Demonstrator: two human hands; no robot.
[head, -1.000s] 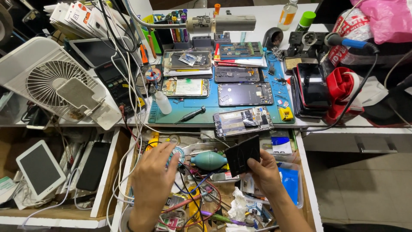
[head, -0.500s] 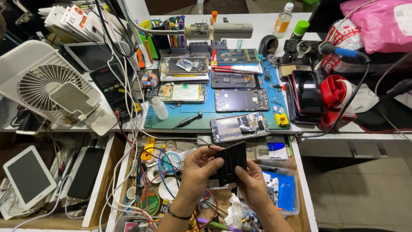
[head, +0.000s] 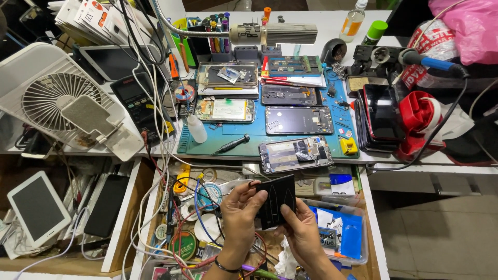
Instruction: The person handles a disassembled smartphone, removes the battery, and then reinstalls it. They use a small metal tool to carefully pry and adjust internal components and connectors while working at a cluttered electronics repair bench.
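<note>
A crowded worktop (head: 332, 36) carries a blue mat (head: 249, 148) of opened phones, with a white fan (head: 62, 103) at its left edge. Below its front edge, over a cluttered open drawer (head: 376, 238), left hand (head: 239, 215) and right hand (head: 301, 231) each grip a black flat case (head: 276, 206).

Bright, even overhead light fills the sharp frame; shadows stay soft; wide-angle bending curves the edges; corners darken slightly.
</note>
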